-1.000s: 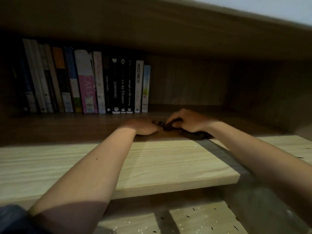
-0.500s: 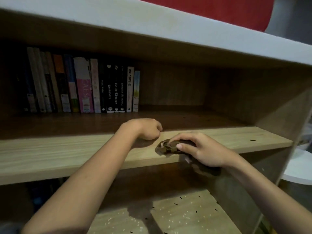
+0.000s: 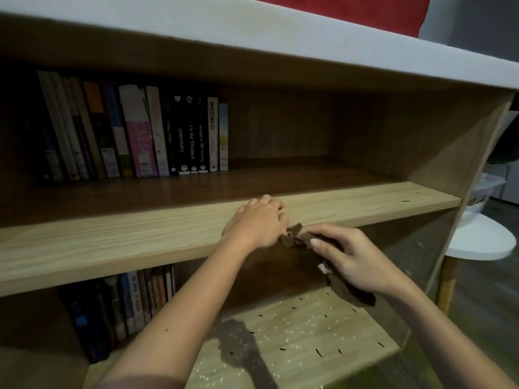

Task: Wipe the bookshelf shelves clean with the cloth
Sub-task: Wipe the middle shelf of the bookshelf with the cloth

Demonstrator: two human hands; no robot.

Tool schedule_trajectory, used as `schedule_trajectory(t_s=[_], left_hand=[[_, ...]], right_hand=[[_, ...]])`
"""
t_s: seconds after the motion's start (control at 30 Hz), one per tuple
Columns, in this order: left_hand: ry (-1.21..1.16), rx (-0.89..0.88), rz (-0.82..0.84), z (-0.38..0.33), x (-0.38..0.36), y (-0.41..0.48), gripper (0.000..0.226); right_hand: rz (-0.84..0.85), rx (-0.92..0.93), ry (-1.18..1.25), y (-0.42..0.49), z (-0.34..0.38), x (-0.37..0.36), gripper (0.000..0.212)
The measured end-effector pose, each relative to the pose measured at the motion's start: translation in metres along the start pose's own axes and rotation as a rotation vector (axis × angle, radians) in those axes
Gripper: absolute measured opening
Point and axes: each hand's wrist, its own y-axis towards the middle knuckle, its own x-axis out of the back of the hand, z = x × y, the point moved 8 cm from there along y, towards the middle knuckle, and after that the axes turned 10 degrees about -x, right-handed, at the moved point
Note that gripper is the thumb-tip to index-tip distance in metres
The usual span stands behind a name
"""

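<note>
A wooden bookshelf fills the view. Its upper shelf (image 3: 140, 237) is a pale board with a dark, shadowed back part. A crumpled dark brown cloth (image 3: 297, 240) hangs just in front of that shelf's front edge, trailing down under my right wrist. My right hand (image 3: 354, 262) grips the cloth from the right. My left hand (image 3: 258, 223) is curled at the shelf's edge, its fingertips pinching the cloth's left end. The lower shelf (image 3: 309, 332) below is strewn with small white specks and dark flecks.
A row of upright books (image 3: 134, 136) stands at the back left of the upper shelf, and more books (image 3: 126, 301) stand at the lower shelf's left. The bookshelf's side panel (image 3: 449, 169) closes the right. Beyond it is a white round table (image 3: 477, 240).
Both hands have drawn back from deep on the upper shelf to its front edge. The cloth came off the board and now hangs in front of it. My view has pulled back and up.
</note>
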Motion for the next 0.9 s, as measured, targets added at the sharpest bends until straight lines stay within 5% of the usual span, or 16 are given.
schedule_trajectory(t_s=[0.1, 0.43, 0.73, 0.9], left_hand=[[-0.010, -0.008, -0.014, 0.000, 0.000, -0.001, 0.045], [-0.008, 0.017, -0.042, 0.006, 0.003, 0.001, 0.043], [0.157, 0.213, -0.190, -0.028, 0.010, 0.022, 0.037], [0.082, 0.141, -0.197, -0.068, -0.003, 0.062, 0.041]], right_hand=[[-0.150, -0.124, 0.343, -0.005, -0.013, 0.017, 0.028], [-0.356, -0.131, 0.488, -0.005, -0.016, 0.036, 0.027], [-0.444, -0.025, 0.306, 0.017, -0.040, 0.077, 0.029], [-0.448, -0.113, 0.343, 0.030, -0.077, 0.105, 0.028]])
